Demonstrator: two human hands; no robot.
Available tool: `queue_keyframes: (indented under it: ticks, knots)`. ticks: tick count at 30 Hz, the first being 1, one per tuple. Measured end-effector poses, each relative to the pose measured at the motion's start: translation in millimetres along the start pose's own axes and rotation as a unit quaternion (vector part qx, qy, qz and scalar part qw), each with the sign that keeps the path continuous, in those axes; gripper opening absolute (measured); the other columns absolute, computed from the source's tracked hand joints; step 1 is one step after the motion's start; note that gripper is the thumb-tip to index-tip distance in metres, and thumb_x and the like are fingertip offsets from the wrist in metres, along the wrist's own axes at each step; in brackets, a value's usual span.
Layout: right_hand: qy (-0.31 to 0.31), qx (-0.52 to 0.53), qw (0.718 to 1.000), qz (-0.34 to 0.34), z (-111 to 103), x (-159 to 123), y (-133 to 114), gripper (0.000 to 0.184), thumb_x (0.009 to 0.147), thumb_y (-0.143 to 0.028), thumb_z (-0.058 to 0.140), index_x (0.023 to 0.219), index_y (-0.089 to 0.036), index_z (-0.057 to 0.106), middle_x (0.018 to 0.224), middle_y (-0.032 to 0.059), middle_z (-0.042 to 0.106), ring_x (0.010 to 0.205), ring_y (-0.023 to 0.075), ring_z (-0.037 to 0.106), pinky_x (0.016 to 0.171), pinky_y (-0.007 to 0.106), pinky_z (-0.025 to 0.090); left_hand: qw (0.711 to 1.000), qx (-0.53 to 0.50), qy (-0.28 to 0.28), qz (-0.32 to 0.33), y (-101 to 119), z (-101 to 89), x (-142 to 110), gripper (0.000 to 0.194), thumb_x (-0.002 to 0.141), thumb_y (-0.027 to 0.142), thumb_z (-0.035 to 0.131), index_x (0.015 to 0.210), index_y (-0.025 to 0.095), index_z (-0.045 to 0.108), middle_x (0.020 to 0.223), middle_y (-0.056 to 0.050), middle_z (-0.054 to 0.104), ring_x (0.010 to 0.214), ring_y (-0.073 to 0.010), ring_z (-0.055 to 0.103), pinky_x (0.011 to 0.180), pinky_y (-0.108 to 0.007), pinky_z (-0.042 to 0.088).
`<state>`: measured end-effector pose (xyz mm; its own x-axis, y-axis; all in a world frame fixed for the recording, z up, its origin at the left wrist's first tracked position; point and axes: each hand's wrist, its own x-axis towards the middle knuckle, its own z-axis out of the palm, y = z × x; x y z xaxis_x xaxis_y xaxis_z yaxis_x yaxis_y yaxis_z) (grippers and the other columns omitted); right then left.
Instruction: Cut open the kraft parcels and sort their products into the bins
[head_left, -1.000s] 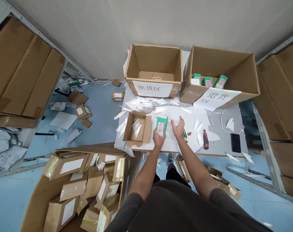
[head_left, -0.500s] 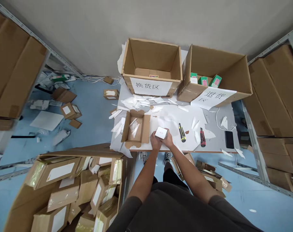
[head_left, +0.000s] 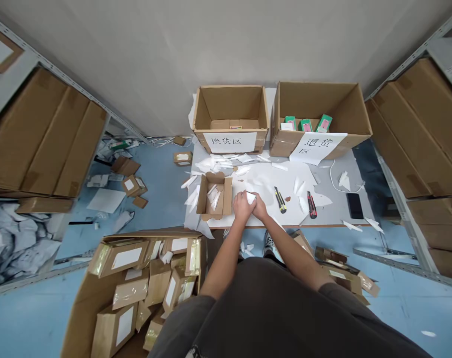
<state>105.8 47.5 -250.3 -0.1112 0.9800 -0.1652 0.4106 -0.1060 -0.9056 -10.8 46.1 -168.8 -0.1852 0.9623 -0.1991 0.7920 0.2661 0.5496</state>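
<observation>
Between my two hands sits a small white box (head_left: 250,198), mostly covered by the fingers. My left hand (head_left: 242,205) wraps it from the left and my right hand (head_left: 260,206) from the right, just above the table's near side. To the left of them stands an open small brown carton (head_left: 203,199) with white paper strips (head_left: 214,197) inside. On the right lie a yellow-and-black utility knife (head_left: 280,200) and a red-and-black utility knife (head_left: 312,205).
At the table's back stand two large cartons with written signs, the left one (head_left: 231,107) and the right one (head_left: 318,102), which holds green-and-pink boxes (head_left: 305,125). A phone (head_left: 354,206) lies at right. A big carton of taped parcels (head_left: 127,258) stands at lower left.
The white box has turned in my hands, and less of its top shows now. My left hand covers more of it. The camera view has shifted, tilting up somewhat.
</observation>
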Motion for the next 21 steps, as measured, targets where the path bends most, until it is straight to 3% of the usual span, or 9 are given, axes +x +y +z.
queue_keyframes:
  ticks: [6,10,14,17,21]
  knots:
    - [-0.017,-0.013,1.000,0.010,-3,-3,-6,0.056,0.081,-0.031,0.065,0.136,-0.026,0.056,0.122,0.0074,0.074,0.106,0.0299,0.069,0.099,0.044,0.054,0.998,0.040,-0.033,0.034,1,-6.9,-6,0.057,0.091,0.039,0.071,0.145,0.024,0.061,0.141,-0.017,0.060,0.127,-0.0370,0.062,0.107,-0.044,0.050]
    - [0.004,-0.024,1.000,0.012,2,-8,-2,0.068,0.076,-0.029,0.068,0.142,-0.023,0.054,0.134,0.0120,0.068,0.119,0.0327,0.065,0.106,0.048,0.052,0.994,0.044,-0.082,0.057,-3,-13.7,6,0.069,0.085,0.028,0.074,0.151,0.024,0.054,0.145,-0.016,0.061,0.125,-0.0350,0.066,0.108,-0.044,0.051]
    - [-0.001,-0.012,1.000,0.011,0,-13,8,0.091,0.064,-0.031,0.080,0.149,-0.025,0.051,0.150,0.0137,0.058,0.137,0.0371,0.056,0.116,0.053,0.046,0.977,0.026,-0.167,0.133,-12,-23.9,34,0.090,0.072,0.013,0.079,0.157,0.022,0.049,0.157,-0.016,0.055,0.150,-0.0352,0.049,0.120,-0.046,0.046]
    - [-0.024,0.016,1.000,-0.003,-12,-8,13,0.100,0.059,-0.031,0.086,0.152,-0.026,0.050,0.154,0.0120,0.056,0.140,0.0366,0.054,0.119,0.054,0.044,0.950,0.009,-0.233,0.206,-15,-31.2,55,0.081,0.066,0.006,0.076,0.144,0.025,0.064,0.155,-0.010,0.060,0.161,-0.0324,0.034,0.127,-0.050,0.038]
    - [-0.048,0.014,0.999,-0.014,-27,10,12,0.098,0.058,-0.032,0.090,0.149,-0.026,0.053,0.153,0.0113,0.058,0.134,0.0362,0.059,0.116,0.053,0.046,0.927,-0.014,-0.274,0.255,-15,-37.5,75,0.071,0.064,-0.001,0.070,0.128,0.029,0.075,0.164,-0.005,0.051,0.161,-0.0316,0.033,0.130,-0.052,0.032]
